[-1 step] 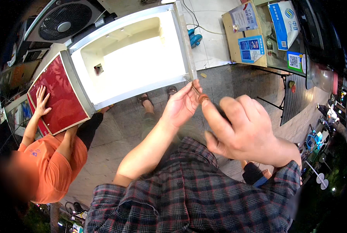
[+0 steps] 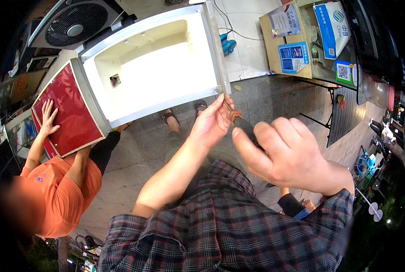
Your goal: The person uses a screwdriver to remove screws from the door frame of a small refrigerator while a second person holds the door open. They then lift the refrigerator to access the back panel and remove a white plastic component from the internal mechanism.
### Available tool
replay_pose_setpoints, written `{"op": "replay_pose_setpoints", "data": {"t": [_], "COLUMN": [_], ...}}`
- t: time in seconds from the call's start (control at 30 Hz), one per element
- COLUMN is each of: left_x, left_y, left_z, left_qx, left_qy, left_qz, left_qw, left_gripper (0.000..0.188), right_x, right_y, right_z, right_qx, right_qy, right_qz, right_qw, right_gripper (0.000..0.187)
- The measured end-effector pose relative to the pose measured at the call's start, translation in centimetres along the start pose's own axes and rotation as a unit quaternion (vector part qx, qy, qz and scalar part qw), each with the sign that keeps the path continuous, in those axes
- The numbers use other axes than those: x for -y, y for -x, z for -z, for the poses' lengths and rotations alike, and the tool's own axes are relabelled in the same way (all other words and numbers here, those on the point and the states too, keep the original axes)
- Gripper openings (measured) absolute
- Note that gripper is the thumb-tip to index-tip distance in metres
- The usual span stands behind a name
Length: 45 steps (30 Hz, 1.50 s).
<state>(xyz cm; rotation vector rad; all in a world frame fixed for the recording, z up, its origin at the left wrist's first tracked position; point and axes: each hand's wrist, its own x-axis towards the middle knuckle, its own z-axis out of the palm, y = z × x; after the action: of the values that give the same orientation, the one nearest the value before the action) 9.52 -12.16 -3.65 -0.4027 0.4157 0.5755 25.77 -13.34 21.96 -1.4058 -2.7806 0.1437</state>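
Observation:
My left hand (image 2: 211,121) pinches the thin shaft of a screwdriver (image 2: 244,124), close to the near right corner of a white-lined metal cabinet (image 2: 221,54). The tip reaches that corner; whether it sits in a screw is too small to tell. Behind the shaft come an orange collar and a dark handle. My right hand (image 2: 284,147) curls around the handle end, and its fingers hide much of it. The cabinet's bright inside is overexposed, with a small square hole in its left wall.
At the left, a person in an orange shirt (image 2: 71,190) rests a hand on a red panel (image 2: 75,113) beside the cabinet. A fan unit (image 2: 75,29) stands behind. A teal power tool (image 2: 228,44) lies on white tiles. A cardboard box (image 2: 297,68) and a slatted bench (image 2: 343,120) are at the right.
My right hand has shifted slightly down and back and turned a little, exposing more of the dark handle. My left hand and the cabinet stay in place.

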Motion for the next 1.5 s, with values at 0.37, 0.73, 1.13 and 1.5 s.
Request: {"op": "replay_pose_setpoints", "data": {"t": [0.37, 0.73, 1.13, 1.5], "left_x": [0.9, 1.1, 1.0, 2.1], "left_y": [0.3, -0.5, 0.0, -0.5], "left_z": [-2.2, 1.7, 1.0, -0.3], "left_qx": [-0.009, 0.081, 0.020, -0.047], "left_qy": [-0.012, 0.008, 0.021, -0.028], "left_qz": [-0.010, -0.023, -0.007, -0.019], "left_qw": [1.000, 0.996, 1.000, 0.998], "left_gripper": [0.026, 0.026, 0.026, 0.030], "right_x": [-0.3, -0.8, -0.5, -0.1], "right_y": [-0.5, -0.9, -1.0, -1.3], "right_z": [0.2, 0.1, 1.5, 0.5], "right_qx": [0.055, 0.041, 0.094, 0.082], "right_qy": [0.001, 0.009, 0.017, 0.003], "right_qz": [-0.022, 0.052, 0.045, -0.007], "right_qw": [0.998, 0.998, 0.994, 0.997], "right_gripper": [0.041, 0.038, 0.049, 0.051]}}
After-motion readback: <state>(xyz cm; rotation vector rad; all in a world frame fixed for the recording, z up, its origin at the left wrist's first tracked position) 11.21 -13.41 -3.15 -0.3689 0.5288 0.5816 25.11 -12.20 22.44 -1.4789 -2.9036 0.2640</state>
